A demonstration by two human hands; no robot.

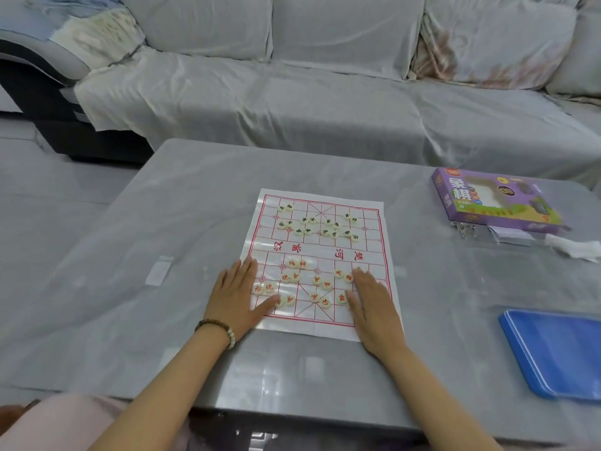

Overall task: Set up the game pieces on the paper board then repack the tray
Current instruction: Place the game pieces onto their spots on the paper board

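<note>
Both sides covered: we press our left hand (235, 296) and right hand (374, 304) flat, fingers (247, 270) straight and apart, on the paper board (369, 229), red pieces (305, 281) scattered between.

Grey glossy table (325, 164) was seen set in front of a sofa (292, 102) draped in a pale grey cover. Patterned cushion (487, 50) was propped against the sofa back, right side. Patterned cloth (97, 37) was piled at its left end. On the table were noted a small clear packet (158, 271) at left, a key bunch (463, 230) far right, and a crumpled white tissue (577, 249) near the keys.
</note>
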